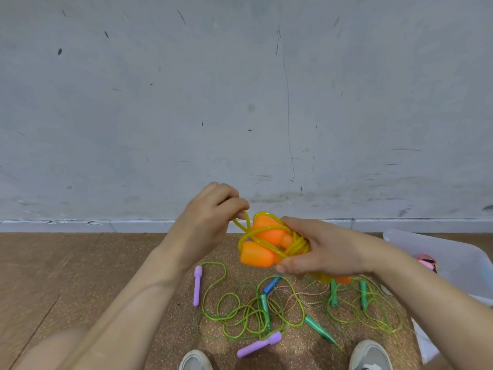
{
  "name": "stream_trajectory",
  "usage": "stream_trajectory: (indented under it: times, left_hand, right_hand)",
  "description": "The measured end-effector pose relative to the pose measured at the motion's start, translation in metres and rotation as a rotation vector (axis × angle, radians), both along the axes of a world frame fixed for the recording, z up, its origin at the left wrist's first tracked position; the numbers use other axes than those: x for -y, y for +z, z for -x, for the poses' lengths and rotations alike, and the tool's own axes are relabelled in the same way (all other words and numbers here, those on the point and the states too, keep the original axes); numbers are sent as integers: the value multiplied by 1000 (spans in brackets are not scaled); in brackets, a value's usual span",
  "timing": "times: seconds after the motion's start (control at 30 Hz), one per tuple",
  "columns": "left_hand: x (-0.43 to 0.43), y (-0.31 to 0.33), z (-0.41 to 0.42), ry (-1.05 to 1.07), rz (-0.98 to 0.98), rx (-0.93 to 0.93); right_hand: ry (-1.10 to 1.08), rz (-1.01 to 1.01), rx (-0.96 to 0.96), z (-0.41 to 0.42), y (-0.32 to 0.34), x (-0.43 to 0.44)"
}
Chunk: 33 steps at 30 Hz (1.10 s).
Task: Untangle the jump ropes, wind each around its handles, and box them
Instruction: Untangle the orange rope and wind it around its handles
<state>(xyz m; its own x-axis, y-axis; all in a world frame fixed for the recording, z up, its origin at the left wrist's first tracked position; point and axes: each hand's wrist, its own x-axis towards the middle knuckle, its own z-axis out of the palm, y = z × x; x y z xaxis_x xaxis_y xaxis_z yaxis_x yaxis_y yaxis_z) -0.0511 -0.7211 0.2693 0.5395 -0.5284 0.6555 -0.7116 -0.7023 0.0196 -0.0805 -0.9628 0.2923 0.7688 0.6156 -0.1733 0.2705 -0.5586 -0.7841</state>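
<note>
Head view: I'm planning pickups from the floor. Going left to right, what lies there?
From the left: left purple handle → blue handle → rightmost teal handle → box.

Orange handles [262, 243] smooth matt plastic, yellow cord [246, 228] glossy translucent plastic, lilac handle [197, 288] matt plastic, box [458, 252] frosted translucent plastic, floor [80, 263] speckled cork-like and grainy, wall [240, 102] matt scuffed paint.
</note>
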Motion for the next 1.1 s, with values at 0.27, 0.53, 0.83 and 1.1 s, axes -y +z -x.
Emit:
stream_trajectory:
  times: [0.27, 0.53, 0.83, 1.1]
  left_hand:
    - [34, 12, 28, -42, -199, 204]
    - [51, 13, 31, -47, 393, -203]
    - [16, 28, 12, 156, 745, -717]
    - [49, 12, 15, 189, 940, -1041]
  right_hand:
    - [87, 720, 450, 30, -9, -38]
    - [-23, 487, 371, 18, -21, -46]
    - [-173, 481, 629, 2, 11, -19]
    - [182, 738, 964, 21, -14, -58]
